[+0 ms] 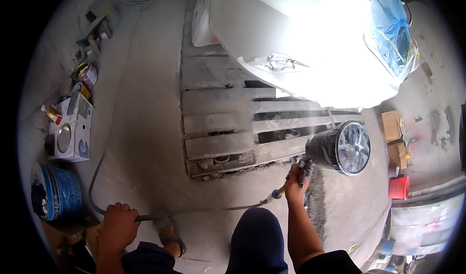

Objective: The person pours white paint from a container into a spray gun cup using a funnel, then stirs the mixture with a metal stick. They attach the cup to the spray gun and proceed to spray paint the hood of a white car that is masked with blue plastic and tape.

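My right hand (294, 184) is closed round the handle of a spray gun (324, 149), held out ahead and to the right. The gun's large dark cup points rightward, with a smeared, shiny round end. A faint mist hangs by the nozzle, toward the white car body (272, 19). From the gun's grip a grey air hose (206, 210) runs left across my legs. My left hand (120, 224) is wrapped round this hose at the lower left. The car's rounded corner has a silvery covered lamp area (275, 62) and stands a short way beyond the gun.
A slatted floor grate (218, 123) with open gaps lies under the car. Blue plastic sheeting (388, 28) covers the car's right part. At left stand a blue bucket (67, 191), a white box (80, 140) and paint cans (87, 74). A red bucket (399, 187) and cardboard boxes (391, 126) stand right.
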Demonstrator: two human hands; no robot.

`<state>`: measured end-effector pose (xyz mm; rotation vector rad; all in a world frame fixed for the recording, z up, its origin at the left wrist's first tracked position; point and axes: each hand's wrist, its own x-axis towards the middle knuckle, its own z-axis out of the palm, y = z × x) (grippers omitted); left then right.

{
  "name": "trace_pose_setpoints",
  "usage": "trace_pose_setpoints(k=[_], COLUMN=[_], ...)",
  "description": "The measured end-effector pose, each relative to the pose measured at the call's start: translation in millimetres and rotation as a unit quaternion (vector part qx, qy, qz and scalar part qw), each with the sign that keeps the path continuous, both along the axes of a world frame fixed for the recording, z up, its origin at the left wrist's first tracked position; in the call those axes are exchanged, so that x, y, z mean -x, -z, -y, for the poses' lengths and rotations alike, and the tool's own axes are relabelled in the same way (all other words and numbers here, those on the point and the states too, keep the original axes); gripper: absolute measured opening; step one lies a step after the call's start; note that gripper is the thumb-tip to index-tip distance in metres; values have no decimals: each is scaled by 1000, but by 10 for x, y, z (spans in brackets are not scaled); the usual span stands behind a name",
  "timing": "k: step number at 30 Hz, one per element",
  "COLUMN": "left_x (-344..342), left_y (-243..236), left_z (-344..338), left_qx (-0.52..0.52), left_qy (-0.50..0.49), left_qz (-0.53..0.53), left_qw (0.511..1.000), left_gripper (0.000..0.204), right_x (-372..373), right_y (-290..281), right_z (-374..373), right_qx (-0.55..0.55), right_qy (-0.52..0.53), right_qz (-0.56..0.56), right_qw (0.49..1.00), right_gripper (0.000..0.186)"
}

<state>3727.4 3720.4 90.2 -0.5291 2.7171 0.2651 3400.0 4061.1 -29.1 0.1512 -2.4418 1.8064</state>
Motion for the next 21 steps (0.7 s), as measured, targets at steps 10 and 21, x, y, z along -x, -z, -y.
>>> trace_pose_setpoints(k=[10,21], left_x=[112,156], left_y=[606,801], left_z=[-404,-395], left_qx=[-60,-106], left_qy=[201,158], left_qz=[19,-11], left_qw=[978,982], left_gripper=[28,17], right_x=[345,760], right_y=[665,804], right_z=[667,1268], right_qx=[-243,-271], right_qy=[-122,-239], right_qz=[-239,-295], right_qw=[932,885], right_gripper=[34,53])
